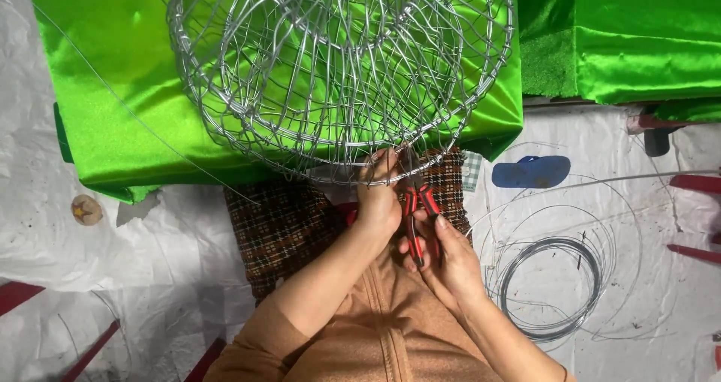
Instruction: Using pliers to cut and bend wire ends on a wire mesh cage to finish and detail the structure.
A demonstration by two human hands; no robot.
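wire frame: a large round cage (338, 74) of silver wire, hoops crossed by many thin strands, open and holding nothing inside; green cloth shows through its gaps
frame position: it rests on the green satin cloth (113, 104) at the top of the view, its lower rim hanging over the cloth's edge toward the person's lap
left hand: the left hand (378, 194) reaches up to the lower rim, its fingers (383, 160) pinched on the wire there
right hand: the right hand (451, 258) is wrapped round the red and black handles of the pliers (417, 209), fingers clenched on them
pliers: held upright just beside the left hand, the dark nose meeting the frame's rim next to the left fingertips; whether the nose bites a wire cannot be told
lap: a brown checked cloth (285, 224) lies under both hands
floor: white sheeting (150, 292) covers it; to the right lies a coil of dark wire (552, 288) with loose silver loops round it, and beyond it a blue sandal (532, 172); a small round wooden disc (86, 210) lies to the left
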